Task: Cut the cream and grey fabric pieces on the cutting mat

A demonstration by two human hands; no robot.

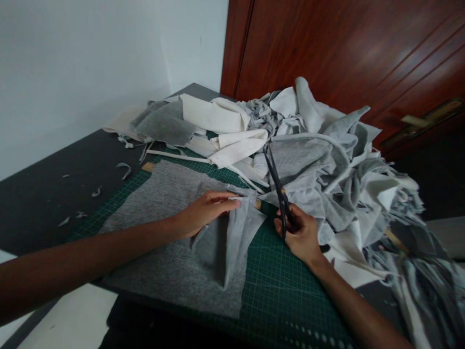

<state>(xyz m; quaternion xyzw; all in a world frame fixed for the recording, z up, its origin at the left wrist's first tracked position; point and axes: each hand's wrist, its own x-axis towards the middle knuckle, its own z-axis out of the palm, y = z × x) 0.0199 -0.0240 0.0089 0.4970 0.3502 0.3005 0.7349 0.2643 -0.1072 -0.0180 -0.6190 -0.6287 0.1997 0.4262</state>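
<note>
Fabric (160,264), heathered grey and folded, is pinched in the left hand (207,211) over a gridded green mat (279,281); the right hand (301,237) clasps black metal scissors (276,180), partly hiding them. Behind the dark table (83,165) stand a white wall (94,58) and red-brown wooden door (327,48); grey-and-white scraps (308,157) hide the mat's far side.

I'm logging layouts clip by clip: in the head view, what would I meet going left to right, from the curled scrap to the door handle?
Curled scrap → left hand → right hand with black scissors → door handle.
</note>
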